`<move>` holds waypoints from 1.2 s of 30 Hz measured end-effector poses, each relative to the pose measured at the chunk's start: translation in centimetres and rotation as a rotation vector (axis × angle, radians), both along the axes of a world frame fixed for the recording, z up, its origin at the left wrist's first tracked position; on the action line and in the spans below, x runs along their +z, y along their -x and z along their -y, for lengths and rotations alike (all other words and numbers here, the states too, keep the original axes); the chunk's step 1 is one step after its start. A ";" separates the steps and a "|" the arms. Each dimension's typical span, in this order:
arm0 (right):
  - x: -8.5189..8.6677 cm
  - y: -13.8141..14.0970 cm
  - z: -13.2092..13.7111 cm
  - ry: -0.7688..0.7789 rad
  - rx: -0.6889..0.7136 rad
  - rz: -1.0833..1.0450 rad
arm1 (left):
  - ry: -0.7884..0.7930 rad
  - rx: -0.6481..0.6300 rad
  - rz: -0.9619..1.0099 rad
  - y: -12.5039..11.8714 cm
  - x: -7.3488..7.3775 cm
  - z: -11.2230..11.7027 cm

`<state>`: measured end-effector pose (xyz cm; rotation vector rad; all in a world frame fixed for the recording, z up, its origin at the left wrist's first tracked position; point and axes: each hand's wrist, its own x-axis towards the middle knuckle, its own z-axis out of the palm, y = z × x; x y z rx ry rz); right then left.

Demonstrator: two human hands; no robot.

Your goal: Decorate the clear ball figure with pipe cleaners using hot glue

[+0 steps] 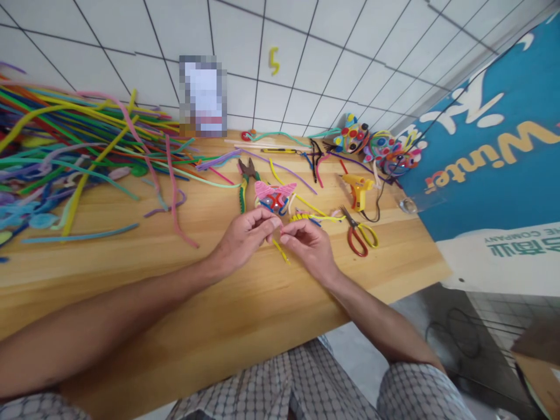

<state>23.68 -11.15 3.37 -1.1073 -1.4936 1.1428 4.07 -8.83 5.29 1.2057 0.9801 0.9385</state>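
Above the wooden table my left hand [251, 232] and my right hand [308, 242] meet with fingertips pinched close together. A tiny reddish bit shows between them, but the fingers hide most of it and its kind is unclear. Just beyond the fingers sits a small figure [275, 201] with pink ear-like pieces on top and red and blue parts. Yellow pipe cleaner pieces [301, 216] lie to its right, and a short yellow strip [281, 252] is under the hands. Green-handled pliers [245, 185] rest at the figure's left.
Scissors [357, 236] and a yellow glue gun [357, 189] with a cord lie to the right. A large heap of coloured pipe cleaners [87, 140] covers the left. Decorated figures [371, 143] stand at the back right. A blurred phone-like object [203, 96] leans against the tiled wall.
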 end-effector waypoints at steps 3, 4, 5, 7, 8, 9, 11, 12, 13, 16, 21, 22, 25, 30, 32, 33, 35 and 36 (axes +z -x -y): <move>0.0 0.2 0.1 -0.165 -0.025 0.138 | -0.023 0.026 -0.013 0.1 0.0 -0.1; 0.1 0.3 0.1 -0.215 -0.028 0.175 | -0.031 0.033 -0.014 0.1 0.0 -0.1; 0.1 0.4 0.1 -0.260 -0.029 0.202 | -0.040 0.040 -0.016 0.2 0.1 0.0; 0.3 0.6 0.2 -0.335 -0.036 0.240 | -0.058 0.057 -0.025 0.2 0.1 0.0; 0.4 0.7 0.2 -0.363 -0.042 0.259 | -0.066 0.065 -0.032 0.2 0.2 0.1; 0.4 0.8 0.3 -0.386 -0.047 0.278 | -0.074 0.071 -0.038 0.2 0.2 0.1; 0.4 1.0 0.4 -0.417 -0.051 0.312 | -0.077 0.080 -0.040 0.2 0.2 0.1; 0.4 1.1 0.4 -0.425 -0.049 0.324 | -0.072 0.079 -0.035 0.2 0.1 0.1; 0.4 1.2 0.5 -0.429 -0.047 0.329 | -0.064 0.071 -0.030 0.3 0.1 0.0; 0.1 1.3 0.4 -0.411 -0.055 0.323 | -0.038 0.053 -0.012 0.3 -0.2 -0.4; -0.3 1.2 -0.2 -0.402 -0.128 0.312 | -0.055 0.224 0.031 0.6 -0.4 -1.1; -0.3 1.2 -0.3 -0.405 -0.137 0.315 | -0.074 0.276 0.045 0.6 -0.5 -1.2; -0.2 1.6 -0.8 -0.425 -0.132 0.332 | -0.145 0.424 0.059 1.0 -1.3 -2.0; -0.3 2.1 -1.5 -0.530 -0.113 0.353 | -0.281 0.406 -0.104 2.3 -3.4 -3.9; -0.5 2.1 -1.6 -0.562 -0.130 0.374 | -0.379 0.281 -0.178 2.8 -4.1 -4.7; -0.6 2.1 -1.6 -0.571 -0.146 0.392 | -0.427 0.217 -0.204 3.0 -4.4 -5.0; -0.8 2.1 -1.5 -0.590 -0.182 0.427 | -0.498 0.110 -0.254 3.3 -4.8 -5.5; -0.8 2.1 -1.5 -0.602 -0.197 0.439 | -0.518 0.073 -0.288 3.3 -4.9 -5.7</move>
